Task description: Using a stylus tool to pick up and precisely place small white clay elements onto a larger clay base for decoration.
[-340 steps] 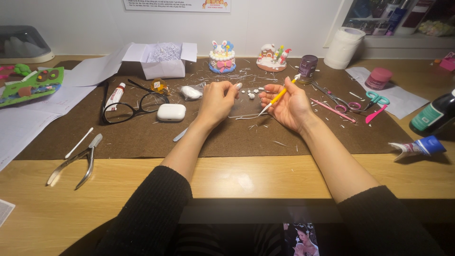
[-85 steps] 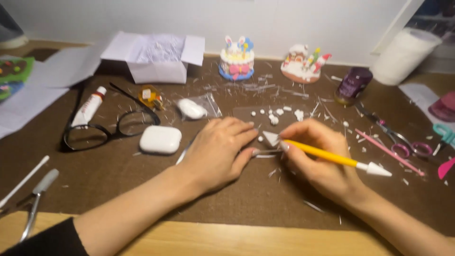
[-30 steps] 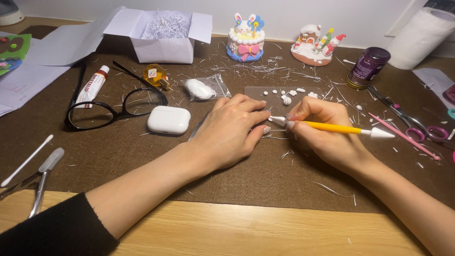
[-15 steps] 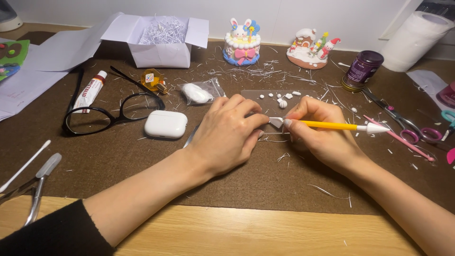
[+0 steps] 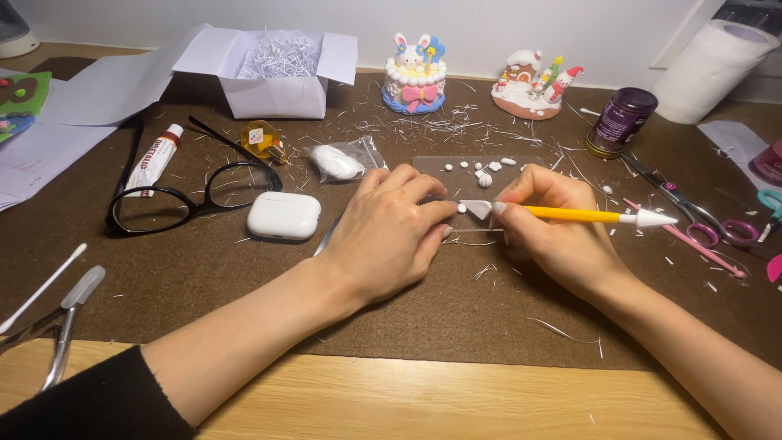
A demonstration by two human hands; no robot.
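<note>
Yellow is the shaft of the modelling tool [image 5: 570, 214] near the middle of the head view, with a pale wedge tip at its left end and a white cone at its right end. The right hand [image 5: 562, 236] is closed around it in a pen-like pinch, thumb and forefinger close to the working tip, probably for fine control. The tip sits at a small white clay piece [image 5: 462, 209] on the clear plastic sheet [image 5: 456, 167] at centre frame. The left hand [image 5: 391, 236] lies palm down, fingers curled, its fingertips pressing the near edge of the sheet, seemingly to keep it from sliding; whether it pinches anything beneath I cannot tell. More white clay bits [image 5: 485, 173] dot the sheet above the tip, kept on the smooth plastic rather than on the brown felt mat [image 5: 244, 277], which is littered with white shreds.

Packages by place: upper left, an open white cardboard box [image 5: 269, 81] filled with paper shred; left, a white tube with a red cap [image 5: 155, 155] lying beside black spectacles [image 5: 187, 195]; left of centre, a rounded white earbud case [image 5: 283, 216] and a clear bag of white clay [image 5: 338, 161]; upper right, a dark purple jar [image 5: 621, 122] with a label band and a white paper roll [image 5: 709, 57]. Two small clay cakes [image 5: 415, 73] stand at upper centre.
</note>
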